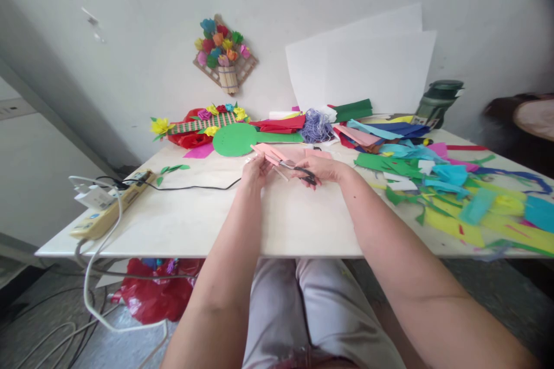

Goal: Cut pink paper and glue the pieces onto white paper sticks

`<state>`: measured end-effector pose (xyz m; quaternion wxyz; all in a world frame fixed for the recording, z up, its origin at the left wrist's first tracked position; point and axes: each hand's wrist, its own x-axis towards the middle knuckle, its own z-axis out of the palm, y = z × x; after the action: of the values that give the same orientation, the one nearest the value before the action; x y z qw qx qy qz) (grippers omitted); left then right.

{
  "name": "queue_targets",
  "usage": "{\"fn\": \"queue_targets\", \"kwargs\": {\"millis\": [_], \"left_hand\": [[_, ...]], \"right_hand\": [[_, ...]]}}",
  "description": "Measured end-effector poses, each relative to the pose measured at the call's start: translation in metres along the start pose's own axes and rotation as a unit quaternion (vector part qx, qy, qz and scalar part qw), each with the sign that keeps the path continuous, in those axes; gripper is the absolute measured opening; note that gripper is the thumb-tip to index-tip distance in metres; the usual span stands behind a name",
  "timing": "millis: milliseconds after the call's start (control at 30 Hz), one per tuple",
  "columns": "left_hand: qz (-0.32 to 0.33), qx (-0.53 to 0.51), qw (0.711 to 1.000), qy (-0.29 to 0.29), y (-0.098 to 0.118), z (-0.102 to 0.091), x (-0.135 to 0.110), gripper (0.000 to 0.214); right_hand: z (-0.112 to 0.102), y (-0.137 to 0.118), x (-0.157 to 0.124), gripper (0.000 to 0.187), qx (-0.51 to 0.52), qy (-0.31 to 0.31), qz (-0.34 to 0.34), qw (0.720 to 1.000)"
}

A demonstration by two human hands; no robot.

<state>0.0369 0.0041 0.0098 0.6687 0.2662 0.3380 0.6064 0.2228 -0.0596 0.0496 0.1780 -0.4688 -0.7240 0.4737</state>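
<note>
My left hand (pixel 256 173) pinches a strip of pink paper (pixel 269 154) above the middle of the white table (pixel 182 225). My right hand (pixel 322 170) is closed on a pair of black-handled scissors (pixel 298 170), whose blades point left into the pink paper. Both hands hover just over the tabletop, close together. A green paper shape (pixel 237 139) with a round end lies just beyond them.
Heaps of coloured paper scraps (pixel 454 190) cover the table's right side. A power strip (pixel 108 210) with plugs and cables sits at the left edge. Paper flowers (pixel 203 121), purple yarn (pixel 317 125), white sheets (pixel 367 69) and a dark bottle (pixel 437 102) stand along the wall. A red bag (pixel 151 294) lies under the table.
</note>
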Motion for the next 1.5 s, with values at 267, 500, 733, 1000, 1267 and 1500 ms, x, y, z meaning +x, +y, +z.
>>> {"fn": "queue_targets", "kwargs": {"millis": [267,500,733,1000,1267,1500], "left_hand": [[0.0,-0.004,1.0,-0.004,0.0005,0.0004,-0.0008,0.012],[0.01,-0.001,1.0,0.013,0.0003,0.0013,-0.0005,0.01],[0.009,-0.005,1.0,0.011,0.0012,0.0042,-0.0045,0.015],[0.014,-0.001,1.0,-0.003,0.0006,0.0017,-0.0047,0.011],[0.014,-0.003,1.0,0.003,0.001,0.002,-0.0067,0.005],[0.014,-0.004,1.0,-0.004,0.0008,0.0018,-0.0054,0.009]], "right_hand": [[0.0017,-0.001,-0.0004,0.048,-0.008,0.004,-0.004,1.0],[0.0044,-0.0081,-0.0033,0.043,-0.019,0.017,0.008,1.0],[0.0052,-0.0059,-0.0007,0.04,-0.011,0.016,0.012,1.0],[0.0051,-0.0037,0.0008,0.042,0.009,0.008,0.009,1.0],[0.0058,-0.006,0.0008,0.047,-0.008,0.012,0.011,1.0],[0.0064,-0.0078,0.0005,0.047,-0.028,0.022,0.021,0.999]]}}
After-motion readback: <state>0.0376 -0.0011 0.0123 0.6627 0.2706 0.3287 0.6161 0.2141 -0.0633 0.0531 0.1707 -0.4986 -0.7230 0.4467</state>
